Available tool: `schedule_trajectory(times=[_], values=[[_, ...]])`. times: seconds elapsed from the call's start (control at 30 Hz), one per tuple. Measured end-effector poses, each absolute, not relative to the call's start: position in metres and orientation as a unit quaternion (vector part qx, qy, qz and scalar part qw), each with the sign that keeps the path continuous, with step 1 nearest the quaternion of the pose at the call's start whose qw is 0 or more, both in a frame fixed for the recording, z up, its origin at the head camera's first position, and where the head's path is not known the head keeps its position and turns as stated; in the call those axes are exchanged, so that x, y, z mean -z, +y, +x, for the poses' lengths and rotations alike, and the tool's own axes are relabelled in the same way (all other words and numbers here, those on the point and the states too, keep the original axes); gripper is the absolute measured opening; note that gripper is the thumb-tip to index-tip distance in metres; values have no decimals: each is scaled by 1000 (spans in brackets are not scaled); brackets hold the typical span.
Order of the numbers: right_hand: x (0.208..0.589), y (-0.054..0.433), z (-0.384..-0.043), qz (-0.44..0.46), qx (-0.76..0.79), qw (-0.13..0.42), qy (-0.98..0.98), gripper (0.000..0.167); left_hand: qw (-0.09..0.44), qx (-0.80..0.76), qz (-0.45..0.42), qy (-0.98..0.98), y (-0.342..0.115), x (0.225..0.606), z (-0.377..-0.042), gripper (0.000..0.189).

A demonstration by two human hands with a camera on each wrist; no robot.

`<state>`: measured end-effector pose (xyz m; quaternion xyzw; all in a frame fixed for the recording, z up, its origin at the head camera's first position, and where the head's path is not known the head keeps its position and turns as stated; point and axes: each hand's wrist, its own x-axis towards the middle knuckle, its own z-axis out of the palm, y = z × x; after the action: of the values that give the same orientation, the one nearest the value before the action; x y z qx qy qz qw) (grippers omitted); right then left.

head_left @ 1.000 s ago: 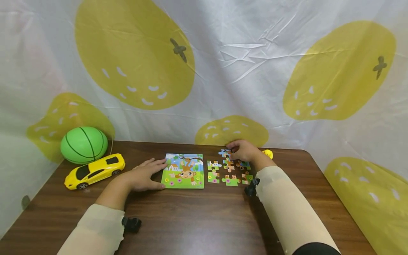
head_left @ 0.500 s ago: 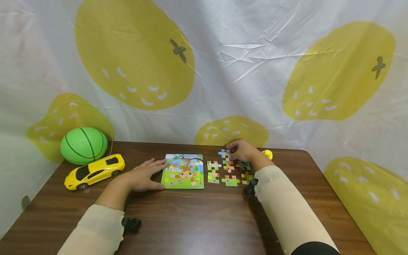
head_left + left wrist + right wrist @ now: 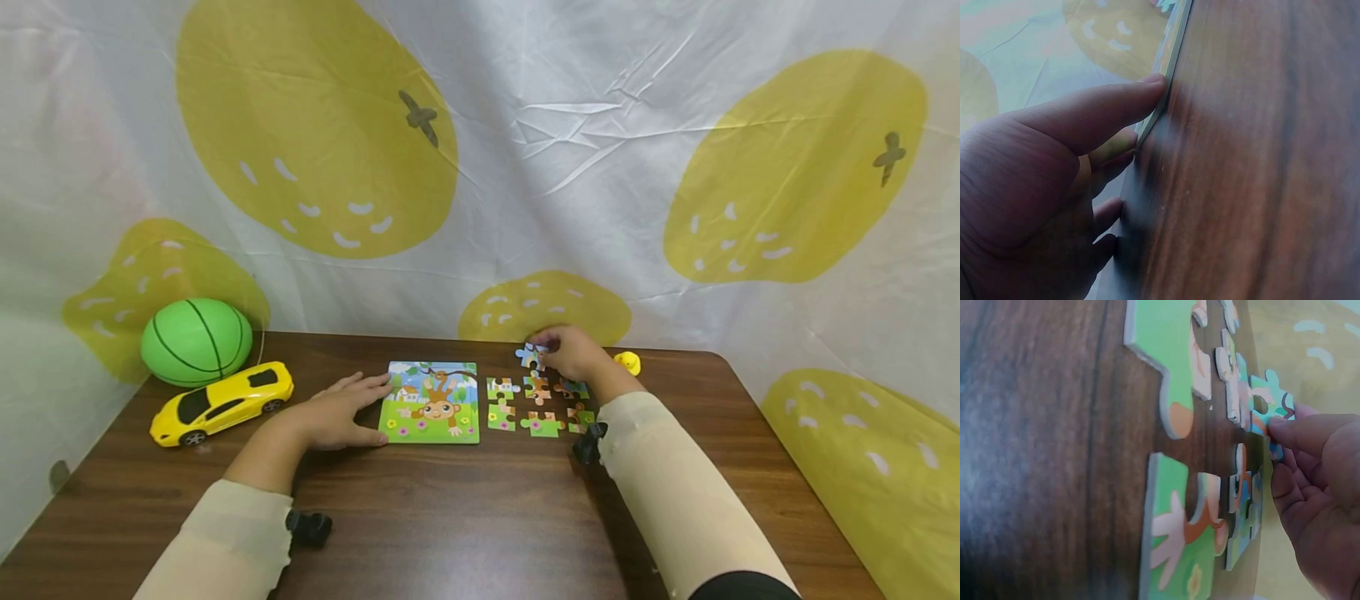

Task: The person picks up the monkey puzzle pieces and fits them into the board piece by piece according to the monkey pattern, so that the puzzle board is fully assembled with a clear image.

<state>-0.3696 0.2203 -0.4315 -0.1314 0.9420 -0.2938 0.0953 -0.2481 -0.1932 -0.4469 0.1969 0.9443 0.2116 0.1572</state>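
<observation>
In the head view my left hand (image 3: pixel 348 412) rests at the left side of a square monkey puzzle board (image 3: pixel 431 417). Its thumb touches the near left corner and the fingers stretch toward the far left edge. The left wrist view shows that thumb (image 3: pixel 1129 103) against the board's edge. My right hand (image 3: pixel 577 354) pinches a blue puzzle piece (image 3: pixel 532 356) between thumb and fingers at the back of a group of loose pieces. Seen from the right wrist, the held puzzle piece (image 3: pixel 1270 394) stands tilted above the others. Several more puzzle pieces (image 3: pixel 542 424) lie spaced apart on the table.
A yellow toy car (image 3: pixel 225 402) and a green ball (image 3: pixel 198 342) stand at the left. Behind my right wrist sits a small yellow toy (image 3: pixel 628 362). A curtain with a lemon print (image 3: pixel 487 208) hangs right behind the wooden table (image 3: pixel 450 517).
The right hand has lifted the blue puzzle piece a little, and the gap between it and the piece in front has widened. The left hand and the board have stayed in place.
</observation>
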Motion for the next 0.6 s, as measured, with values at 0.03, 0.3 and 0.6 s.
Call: schedule_trajectory(times=[0.03,0.3,0.6], values=[[431,220,-369,-132,294,91,942,32,157,-211,196,944,-193,447,-248,92],[416,206,-359,-160,305,64,937,30,159,-208,195,945,-194,448,-249,93],[410,176,-343,-205,328,60,920,29,164,-209,194,945,-193,447,-248,92]])
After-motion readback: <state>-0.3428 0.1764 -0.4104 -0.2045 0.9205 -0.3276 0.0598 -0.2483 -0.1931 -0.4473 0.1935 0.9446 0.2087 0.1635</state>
